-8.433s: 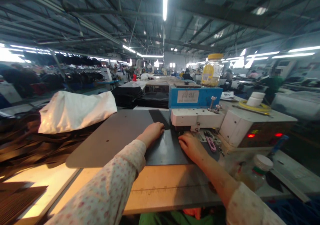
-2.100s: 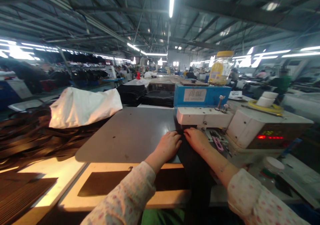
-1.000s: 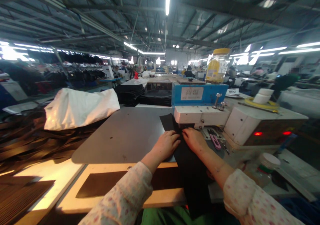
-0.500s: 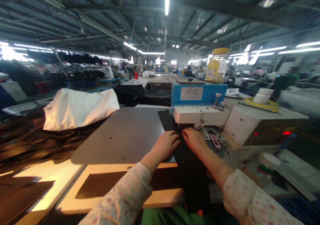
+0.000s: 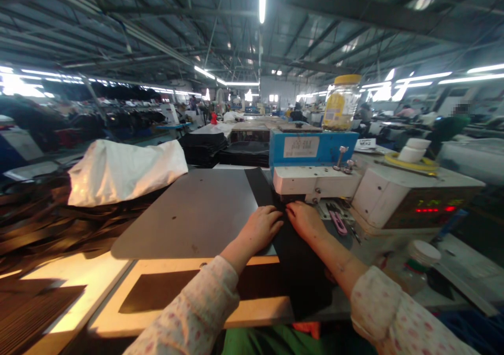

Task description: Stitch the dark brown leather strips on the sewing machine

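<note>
**Dark strip at the machine head: guiding notes**

Where the dark fabric strip runs under the white machine head, left hand and right hand lie flat on it, fingers spread, gripping nothing. Advised: light even pressure, edge kept straight, fingertips short of the needle (hidden, probably under the head)

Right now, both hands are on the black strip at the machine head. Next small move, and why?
Probably ease the black strip further away under the machine head. The left hand and right hand lie flat on it just before the head, one end shows beyond, and a length remains near the body.
</note>
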Demonstrator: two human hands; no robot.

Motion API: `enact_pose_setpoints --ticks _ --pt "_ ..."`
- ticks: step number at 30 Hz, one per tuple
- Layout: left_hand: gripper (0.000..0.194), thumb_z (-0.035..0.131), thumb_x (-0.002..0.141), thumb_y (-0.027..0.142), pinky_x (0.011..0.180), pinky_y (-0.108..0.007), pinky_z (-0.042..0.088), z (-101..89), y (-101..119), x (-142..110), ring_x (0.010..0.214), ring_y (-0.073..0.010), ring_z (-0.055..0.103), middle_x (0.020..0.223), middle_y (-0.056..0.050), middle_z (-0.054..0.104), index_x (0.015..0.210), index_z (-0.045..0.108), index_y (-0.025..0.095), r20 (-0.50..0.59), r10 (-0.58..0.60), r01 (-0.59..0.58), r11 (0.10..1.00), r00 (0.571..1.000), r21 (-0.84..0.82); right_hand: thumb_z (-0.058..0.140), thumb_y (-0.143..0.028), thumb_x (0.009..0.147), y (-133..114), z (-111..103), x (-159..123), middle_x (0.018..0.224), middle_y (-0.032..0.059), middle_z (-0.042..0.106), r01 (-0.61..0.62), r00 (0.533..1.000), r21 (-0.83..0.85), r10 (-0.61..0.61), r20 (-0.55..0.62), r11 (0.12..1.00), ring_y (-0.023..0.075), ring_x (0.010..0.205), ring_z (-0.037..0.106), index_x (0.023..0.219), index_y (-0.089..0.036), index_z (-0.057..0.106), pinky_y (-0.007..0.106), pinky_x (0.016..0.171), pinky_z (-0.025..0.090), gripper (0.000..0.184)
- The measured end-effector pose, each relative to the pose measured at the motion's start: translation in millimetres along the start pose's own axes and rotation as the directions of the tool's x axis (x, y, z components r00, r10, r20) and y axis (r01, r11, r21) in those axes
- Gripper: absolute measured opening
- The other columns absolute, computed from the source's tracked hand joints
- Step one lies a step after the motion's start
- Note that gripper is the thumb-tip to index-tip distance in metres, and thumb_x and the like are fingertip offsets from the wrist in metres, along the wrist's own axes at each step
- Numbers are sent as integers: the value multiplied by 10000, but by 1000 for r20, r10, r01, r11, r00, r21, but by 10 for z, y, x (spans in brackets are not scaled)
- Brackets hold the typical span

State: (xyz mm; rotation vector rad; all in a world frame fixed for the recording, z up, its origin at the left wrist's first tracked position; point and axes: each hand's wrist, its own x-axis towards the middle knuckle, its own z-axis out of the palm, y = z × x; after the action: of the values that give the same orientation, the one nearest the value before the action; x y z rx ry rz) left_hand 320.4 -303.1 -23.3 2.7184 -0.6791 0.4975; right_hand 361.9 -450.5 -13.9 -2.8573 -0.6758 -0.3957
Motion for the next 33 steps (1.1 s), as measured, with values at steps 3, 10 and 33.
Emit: enact_pose_setpoints --ticks 3,10,33 --pt "283 410 862 297 908 -316 398 1 -1 0 1021 -188 497 1095 -80 554 1058 567 166 -1 -3 3 1000 1000 -2 379 -213 845 1 6 1 932 68 620 0 1000 4 -1 5 1000 158 841 579 940 -173 603 240 719 395 246" --pt "281 412 861 297 912 -317 395 -8 -1 -5 1025 -188 495 1099 -79 553 1056 568 167 -3 -8 8 1000 1000 -8 379 -213 848 -2 0 2 938 68 620 -2 1000 -2 2 15 1000 155 850 577 948 -175 600 237 727 396 246" --pt "290 443 843 292 931 -306 384 -54 -39 56 1043 -194 494 1115 -93 544 1063 571 153 71 -6 7 1000 997 -25 372 -222 848 11 34 11 896 60 616 7 1000 14 -7 6 1000 148 813 570 906 -176 598 239 694 376 238"
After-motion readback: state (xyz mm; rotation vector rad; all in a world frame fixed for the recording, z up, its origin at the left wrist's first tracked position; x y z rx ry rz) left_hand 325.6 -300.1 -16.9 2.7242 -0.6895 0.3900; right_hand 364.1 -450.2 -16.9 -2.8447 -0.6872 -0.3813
